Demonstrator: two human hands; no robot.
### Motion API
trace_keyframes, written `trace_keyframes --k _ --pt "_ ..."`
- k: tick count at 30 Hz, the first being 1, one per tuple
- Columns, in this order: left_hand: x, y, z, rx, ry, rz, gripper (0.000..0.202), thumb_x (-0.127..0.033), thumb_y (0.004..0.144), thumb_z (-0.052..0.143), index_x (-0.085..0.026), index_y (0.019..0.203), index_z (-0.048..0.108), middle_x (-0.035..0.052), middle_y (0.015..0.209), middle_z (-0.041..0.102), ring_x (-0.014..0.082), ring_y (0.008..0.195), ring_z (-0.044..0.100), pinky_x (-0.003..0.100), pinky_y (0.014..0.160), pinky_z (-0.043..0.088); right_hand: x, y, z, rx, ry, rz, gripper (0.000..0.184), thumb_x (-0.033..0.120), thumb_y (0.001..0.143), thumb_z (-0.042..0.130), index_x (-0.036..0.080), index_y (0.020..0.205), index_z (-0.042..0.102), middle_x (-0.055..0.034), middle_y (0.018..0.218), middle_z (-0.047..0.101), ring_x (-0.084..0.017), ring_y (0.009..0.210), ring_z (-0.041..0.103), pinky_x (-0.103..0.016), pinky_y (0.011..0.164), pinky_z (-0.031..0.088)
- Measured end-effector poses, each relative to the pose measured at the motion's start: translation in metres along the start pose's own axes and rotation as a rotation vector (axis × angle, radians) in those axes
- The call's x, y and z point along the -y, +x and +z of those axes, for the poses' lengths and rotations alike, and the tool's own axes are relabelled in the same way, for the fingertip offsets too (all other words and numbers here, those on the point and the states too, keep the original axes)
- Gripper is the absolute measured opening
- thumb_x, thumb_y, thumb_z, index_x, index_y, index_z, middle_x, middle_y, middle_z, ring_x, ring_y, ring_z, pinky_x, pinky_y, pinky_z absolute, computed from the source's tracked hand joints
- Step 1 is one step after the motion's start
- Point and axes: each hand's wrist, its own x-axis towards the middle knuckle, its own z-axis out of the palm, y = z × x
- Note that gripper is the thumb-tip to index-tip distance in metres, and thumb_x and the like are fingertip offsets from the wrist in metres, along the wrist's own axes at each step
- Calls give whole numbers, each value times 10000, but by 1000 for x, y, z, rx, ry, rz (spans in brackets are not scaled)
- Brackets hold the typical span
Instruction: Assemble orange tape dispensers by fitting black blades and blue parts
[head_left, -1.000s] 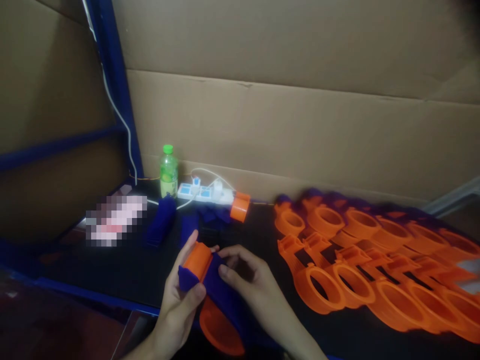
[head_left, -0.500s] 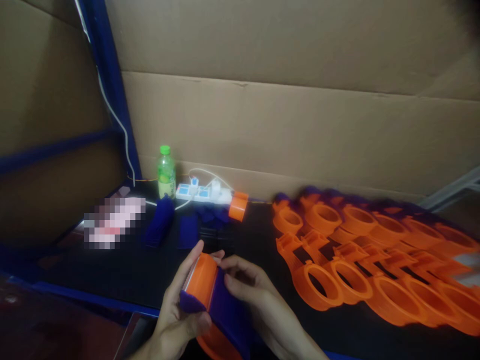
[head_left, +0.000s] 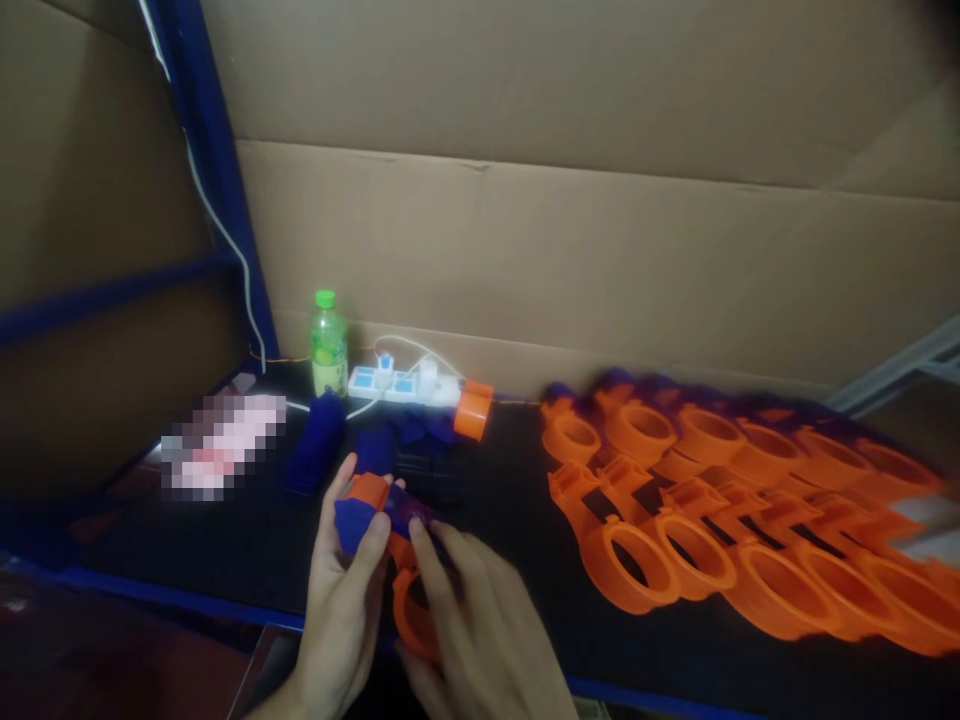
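An orange and blue tape dispenser [head_left: 371,490] is held up in front of me above the near edge of the shelf. My left hand [head_left: 337,590] wraps round its front end, thumb on the blue side plate. My right hand [head_left: 487,610] lies over the back part, its fingers curled on the blue side. Below the fingers, part of the orange ring [head_left: 412,610] shows; the right hand hides the rest. To the right, several like orange dispenser bodies [head_left: 637,565] lie in two overlapping rows, with blue parts behind the back row.
Loose blue pieces [head_left: 315,445] lie beyond my hands. A green-capped bottle [head_left: 328,345] and a white power strip [head_left: 401,385] with cables stand at the back, beside an orange ring piece [head_left: 474,410]. Cardboard [head_left: 525,260] walls the back; a blue post [head_left: 217,150] rises at left.
The tape dispenser has turned in my hands, showing its blue side plate and ring more toward me. My right hand has shifted lower and now covers its back part.
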Motion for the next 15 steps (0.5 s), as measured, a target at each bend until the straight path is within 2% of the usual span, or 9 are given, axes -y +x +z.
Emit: trace_keyframes --k 3,5,7,9,11,13,15 --pt "5 8 -1 34 17 70 672 -343 878 679 -388 1477 378 61 1391 594 275 1319 522 446 1111 402 -18 8 -14 19 -13 101 816 255 801 625 199 1541 285 -152 1363 524 -324 1196 539 -467 957 521" --pt "8 11 -1 67 40 148 625 -329 890 664 -367 1460 410 66 1418 561 275 1391 431 462 1139 367 -49 21 -31 -51 -65 257 702 338 858 590 207 1505 351 -144 1358 526 -315 1206 538 -478 987 500" --pt "10 13 -2 97 75 189 578 -322 897 654 -350 1435 445 72 1420 550 280 1411 397 482 1150 351 -91 36 -48 -57 -169 415 687 457 869 577 173 1471 407 -170 1340 532 -342 1187 549 -496 969 491" --pt "13 13 -2 119 114 195 519 -327 895 654 -329 1390 497 78 1382 574 293 1382 431 503 1142 361 -137 50 -58 -40 -321 550 736 530 848 578 101 1433 452 -216 1267 571 -372 1142 565 -486 931 486" --pt "17 14 -4 137 141 194 460 -340 895 650 -306 1341 540 85 1331 603 304 1339 474 521 1122 383 -178 59 -62 -3 -437 651 673 547 844 563 108 1352 531 -211 1192 614 -366 1071 597 -450 876 484" --pt "21 16 -6 150 154 195 422 -354 893 649 -288 1300 565 92 1291 621 311 1297 509 531 1095 411 -208 64 -61 49 -513 707 619 561 853 528 107 1271 584 -211 1164 631 -357 1020 616 -439 847 468" --pt "25 18 -9 156 161 193 397 -366 893 644 -277 1274 577 97 1268 629 314 1264 532 533 1068 435 -225 65 -58 100 -558 745 608 584 861 495 100 1212 607 -212 1126 646 -356 992 627 -435 830 453"
